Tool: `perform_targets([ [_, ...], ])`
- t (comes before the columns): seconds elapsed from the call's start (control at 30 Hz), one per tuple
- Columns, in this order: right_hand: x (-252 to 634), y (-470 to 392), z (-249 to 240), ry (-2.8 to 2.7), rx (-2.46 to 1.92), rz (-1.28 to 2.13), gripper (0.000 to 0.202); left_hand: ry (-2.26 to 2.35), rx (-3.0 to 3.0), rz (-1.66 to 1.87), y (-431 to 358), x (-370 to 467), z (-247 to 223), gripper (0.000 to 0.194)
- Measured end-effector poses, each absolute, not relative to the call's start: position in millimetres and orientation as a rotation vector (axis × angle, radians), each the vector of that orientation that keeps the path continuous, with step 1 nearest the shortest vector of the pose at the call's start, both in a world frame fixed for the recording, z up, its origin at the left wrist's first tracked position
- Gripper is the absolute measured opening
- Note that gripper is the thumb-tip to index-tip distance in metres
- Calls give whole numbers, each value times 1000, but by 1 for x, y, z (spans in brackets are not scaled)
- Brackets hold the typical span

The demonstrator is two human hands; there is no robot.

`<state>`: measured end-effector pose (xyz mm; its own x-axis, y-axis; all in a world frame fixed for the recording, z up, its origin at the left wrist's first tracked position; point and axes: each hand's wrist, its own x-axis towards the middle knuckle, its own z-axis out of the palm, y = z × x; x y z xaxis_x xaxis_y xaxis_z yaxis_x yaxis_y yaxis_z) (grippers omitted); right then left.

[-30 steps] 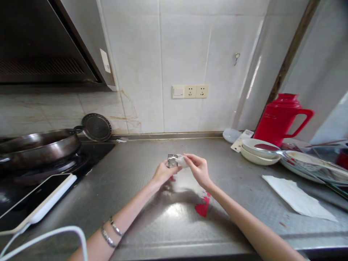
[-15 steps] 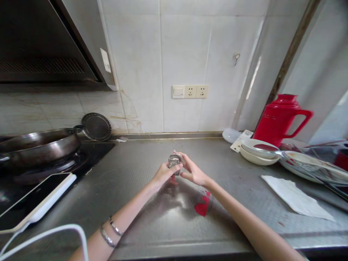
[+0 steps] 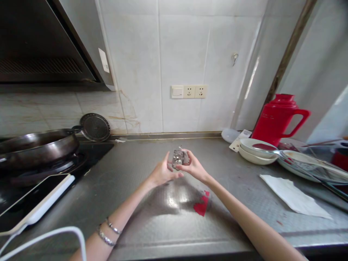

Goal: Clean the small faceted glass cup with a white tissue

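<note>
Between my hands, above the steel counter point(image 3: 130, 181), is a small clear glass-like object point(image 3: 177, 158) with a shiny, patterned surface; its exact kind is hard to make out. My right hand point(image 3: 196, 168) grips it from the right, thumb in front and fingers behind. A bit of something pale, perhaps tissue, shows by those fingertips. On the other side my left hand point(image 3: 162, 172) is open, thumb and fingers spread around the object's left and lower side. Whether its fingertips touch the object I cannot tell.
A torn red patch point(image 3: 201, 206) lies on the counter. Left are a pan point(image 3: 40, 145) on the stove, a phone point(image 3: 35, 197) and a white cable point(image 3: 65, 229). Right are a red thermos point(image 3: 274, 117), stacked bowls point(image 3: 257, 156), a plate with utensils and a white tissue point(image 3: 295, 195).
My left hand has loosened from the object and spread its fingers. My right hand holds the object, which is turned and slightly higher. The view has shifted a little.
</note>
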<state>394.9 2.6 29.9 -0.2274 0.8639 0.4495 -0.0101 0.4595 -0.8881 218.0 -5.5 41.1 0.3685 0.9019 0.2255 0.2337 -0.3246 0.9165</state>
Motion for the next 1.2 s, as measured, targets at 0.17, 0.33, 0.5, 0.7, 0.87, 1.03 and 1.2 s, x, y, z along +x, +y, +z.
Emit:
perform_targets([
  [0.17, 394, -1, 37, -1583, -894, 982, 50, 1073, 2002, 1122, 1, 215, 27, 127],
  [0.33, 387, -7, 37, -1649, -872, 1056, 53, 1075, 2091, 1216, 4, 219, 21, 106],
  [0.5, 385, -9, 37, -1624, -823, 1069, 56, 1038, 2123, 1263, 0, 222, 28, 74],
  [0.7, 387, -3, 35, -1435, -719, 1302, 43, 981, 1895, 1231, -8, 225, 34, 78],
  [0.87, 391, 7, 31, -1498, -913, 909, 38, 943, 1890, 1235, -13, 229, 32, 81],
  [1.03, 397, 6, 36, -1571, -918, 441, 28, 1028, 1944, 1211, -15, 233, 26, 82],
  [1.2, 395, -5, 43, -1724, -795, 351, 24, 1128, 1972, 1226, -16, 235, 23, 77],
])
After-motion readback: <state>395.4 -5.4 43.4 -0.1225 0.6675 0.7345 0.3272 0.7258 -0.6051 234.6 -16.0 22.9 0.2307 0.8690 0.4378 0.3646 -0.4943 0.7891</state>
